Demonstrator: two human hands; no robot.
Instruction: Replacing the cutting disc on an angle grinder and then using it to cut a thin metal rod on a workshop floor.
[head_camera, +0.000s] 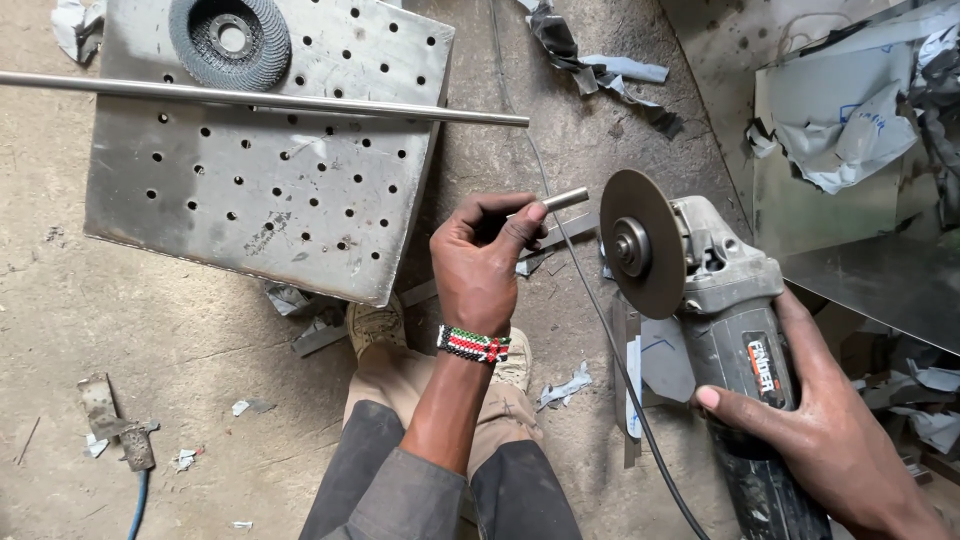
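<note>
Guy's crouched on the floor, left hand (480, 265) pinching a short metal rod (563, 200) in a closed grip, its free end poking out just beside the grinder's disc (640, 243). Right hand (815, 425) is wrapped tight round the angle grinder (735, 330) body. That rod looks stiff, smooth and light, probably slippery, so I'd hold it well back from the disc. There's a small red-and-black label on the grinder's body, behind the disc. Further from the disc lies a perforated steel plate (260, 190) with a long bar (260, 100) across it.
</note>
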